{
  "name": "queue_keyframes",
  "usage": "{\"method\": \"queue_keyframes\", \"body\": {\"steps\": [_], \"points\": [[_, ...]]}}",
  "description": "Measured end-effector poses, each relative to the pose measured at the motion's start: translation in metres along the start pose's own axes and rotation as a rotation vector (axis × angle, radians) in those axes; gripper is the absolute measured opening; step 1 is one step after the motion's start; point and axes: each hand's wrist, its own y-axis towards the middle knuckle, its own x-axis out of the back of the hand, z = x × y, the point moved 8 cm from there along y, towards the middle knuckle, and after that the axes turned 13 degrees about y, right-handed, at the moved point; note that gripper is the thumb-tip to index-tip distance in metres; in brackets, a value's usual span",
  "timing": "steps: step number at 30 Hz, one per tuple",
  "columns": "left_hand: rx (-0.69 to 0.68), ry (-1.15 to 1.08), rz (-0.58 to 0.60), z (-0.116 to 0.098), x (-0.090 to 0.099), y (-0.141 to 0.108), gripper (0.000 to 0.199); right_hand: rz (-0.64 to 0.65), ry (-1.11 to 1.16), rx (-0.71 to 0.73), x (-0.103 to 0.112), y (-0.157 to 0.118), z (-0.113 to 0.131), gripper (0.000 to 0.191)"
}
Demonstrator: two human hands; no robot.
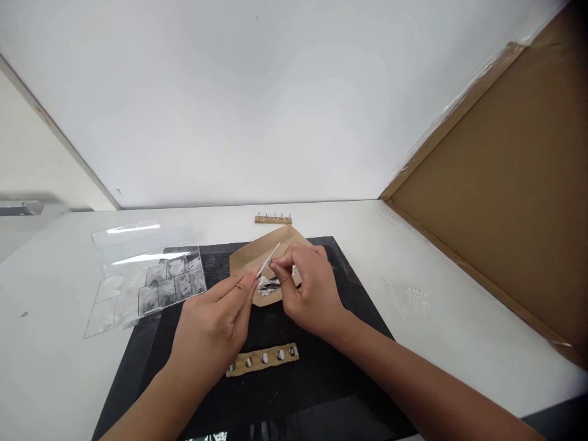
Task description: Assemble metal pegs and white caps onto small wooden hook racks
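My left hand [214, 321] is closed, pinching a thin, pale, flat strip [269, 258] that points up and to the right. Close beside the strip's far part, my right hand [312, 288] is closed with thumb and index finger pressed together; whatever is between those fingertips is too small to make out. Under both hands lies a brown paper tray [250, 254] with crumpled white and dark scraps [267, 285] in it. Nearer to me, a wooden strip [257, 359] carries a row of several shiny silver pieces, its left end partly covered by my left hand.
A black mat [321, 392] covers the middle of the white table [459, 343]. At left stands an open clear compartment box [172, 288] with small bags inside. Behind the tray is another wooden strip [273, 220] with metal pieces. A cardboard panel [505, 184] borders the right side.
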Motion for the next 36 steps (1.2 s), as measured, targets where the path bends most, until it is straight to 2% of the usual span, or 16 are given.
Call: {"method": "queue_keyframes", "body": {"steps": [2, 6, 10, 14, 18, 22, 26, 29, 33, 36], "points": [[0.008, -0.009, 0.003, 0.001, 0.000, 0.000, 0.027, 0.027, 0.009, 0.021, -0.003, 0.000, 0.003, 0.021], [0.017, -0.005, -0.005, 0.000, 0.002, 0.000, 0.026, -0.012, 0.015, -0.015, 0.001, 0.001, 0.002, 0.021], [0.013, -0.022, 0.008, -0.001, 0.001, 0.001, 0.027, 0.057, 0.055, 0.010, -0.003, 0.000, 0.005, 0.022], [0.016, -0.019, -0.006, -0.001, 0.000, 0.002, 0.027, -0.009, 0.024, -0.014, 0.002, -0.001, 0.003, 0.020], [0.005, -0.020, 0.004, 0.000, 0.000, 0.002, 0.027, 0.062, 0.067, -0.030, 0.000, 0.001, -0.001, 0.021], [0.021, -0.049, 0.026, 0.004, 0.000, 0.002, 0.028, 0.011, 0.035, -0.043, 0.004, 0.003, -0.006, 0.022], [0.030, -0.061, 0.041, 0.006, -0.002, 0.002, 0.027, 0.066, 0.045, 0.006, -0.003, 0.001, 0.001, 0.022], [0.023, -0.060, 0.044, 0.006, -0.002, 0.001, 0.026, 0.025, 0.015, -0.002, 0.000, 0.000, 0.003, 0.022], [0.000, -0.055, 0.061, 0.005, -0.003, -0.001, 0.027, 0.058, 0.060, -0.016, 0.000, 0.000, 0.001, 0.022], [-0.008, -0.045, 0.053, 0.004, -0.001, -0.002, 0.028, 0.020, 0.038, -0.031, 0.005, 0.000, 0.000, 0.022]]}}
